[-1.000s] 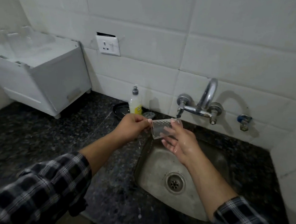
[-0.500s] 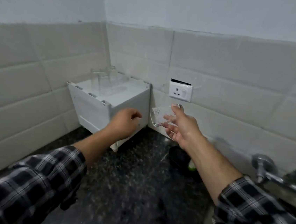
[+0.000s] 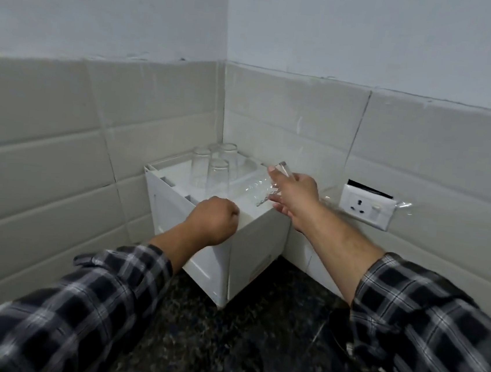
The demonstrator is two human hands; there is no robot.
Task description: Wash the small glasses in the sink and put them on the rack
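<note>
Left hand (image 3: 214, 223) is clenched into a fist at the near top rim of the white box-shaped plastic rack (image 3: 250, 247), with nothing seen in it. Right hand (image 3: 293, 195) grasps a small clear drinking glass (image 3: 263, 187), tilted, over the rack's right-hand edge, just beside the fist but apart from it. Upturned clear glasses (image 3: 218, 174) stand clustered toward the rack's back left corner, leaving the white top bare in front and to the right. This rack sits tight in the corner of the grey tiled walls, on a dark speckled stone counter (image 3: 252, 338). On the wall to the right is a white wall socket (image 3: 366, 206)
</note>
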